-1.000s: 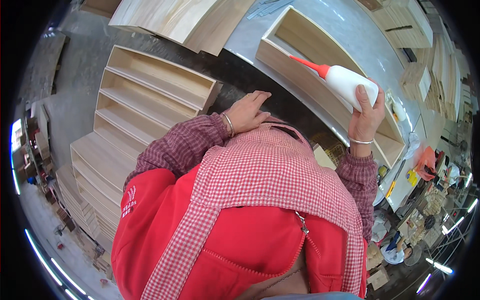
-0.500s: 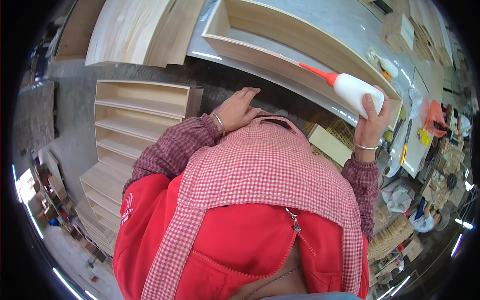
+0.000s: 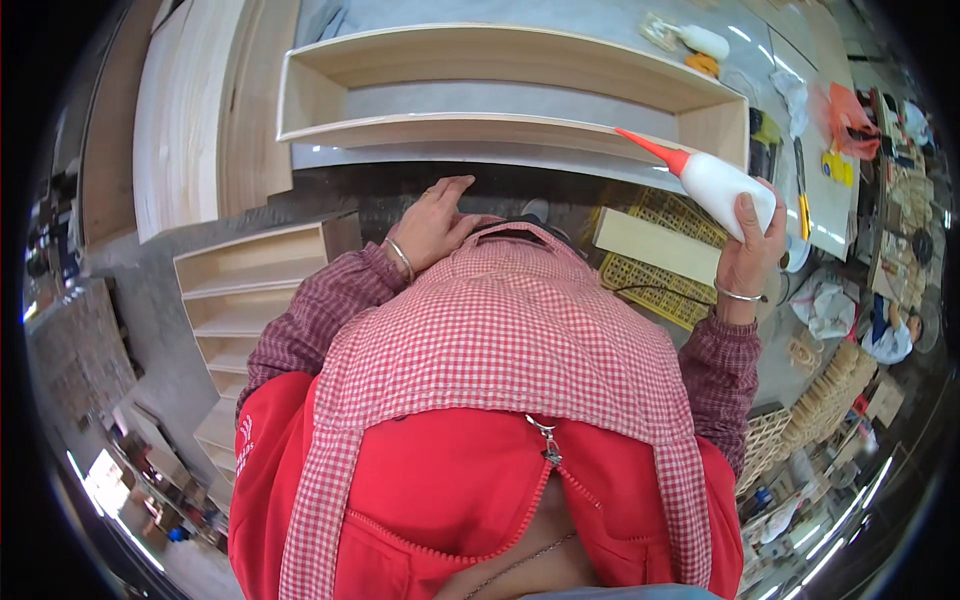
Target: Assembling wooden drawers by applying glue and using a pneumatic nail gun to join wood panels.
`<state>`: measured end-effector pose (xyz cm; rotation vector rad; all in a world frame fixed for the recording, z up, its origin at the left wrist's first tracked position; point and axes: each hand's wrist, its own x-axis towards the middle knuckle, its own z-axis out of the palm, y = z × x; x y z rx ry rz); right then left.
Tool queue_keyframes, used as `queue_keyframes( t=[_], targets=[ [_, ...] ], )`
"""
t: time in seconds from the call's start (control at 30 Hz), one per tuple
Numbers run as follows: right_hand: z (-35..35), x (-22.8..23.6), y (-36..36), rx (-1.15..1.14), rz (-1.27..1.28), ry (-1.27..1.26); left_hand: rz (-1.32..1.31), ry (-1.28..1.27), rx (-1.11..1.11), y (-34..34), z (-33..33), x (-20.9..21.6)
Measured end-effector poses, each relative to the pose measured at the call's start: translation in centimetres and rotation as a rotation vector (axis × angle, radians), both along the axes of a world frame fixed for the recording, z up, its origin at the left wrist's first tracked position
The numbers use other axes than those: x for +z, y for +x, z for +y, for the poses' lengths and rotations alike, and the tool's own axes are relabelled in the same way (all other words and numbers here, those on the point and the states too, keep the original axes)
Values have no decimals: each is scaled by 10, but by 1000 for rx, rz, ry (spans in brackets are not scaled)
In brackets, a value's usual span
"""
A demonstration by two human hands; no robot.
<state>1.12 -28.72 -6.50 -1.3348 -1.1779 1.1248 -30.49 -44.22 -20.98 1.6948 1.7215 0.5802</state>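
My right hand (image 3: 752, 243) is wrapped round a white squeeze bottle (image 3: 722, 194) with a long red nozzle. The bottle tilts so that the nozzle points left and away from me. In the picture, the tip overlaps the near wall of a long pale wooden box frame (image 3: 430, 129); whether it touches the wood I cannot tell. That frame lies on a grey-blue worktable (image 3: 400, 14). My left hand (image 3: 436, 228) holds nothing, its fingers stretched out beside the red checked apron (image 3: 500, 330), short of the table's near edge.
Stacked wooden boards (image 3: 190, 110) stand at far left. Below them is a pale shelf unit (image 3: 250, 262). A yellow plastic crate (image 3: 650, 288) with a board (image 3: 655, 245) across it sits right of my body. Another white bottle (image 3: 704, 41) and a red plastic bag (image 3: 850, 125) lie at right.
My view has turned, so the box frame now lies nearly level and farther left in the picture. The bottle stays in my right hand, its nozzle now nearer the frame's right end.
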Motion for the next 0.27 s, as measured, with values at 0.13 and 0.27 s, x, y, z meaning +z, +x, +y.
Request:
queue_keyframes(
  t=[0.13,0.27],
  targets=[
    [2,2,26,-93,14,20,14,-7,-54,3,17,-2],
    [-2,1,46,-179,84,0,26,-76,-83,4,30,-1]
  ],
)
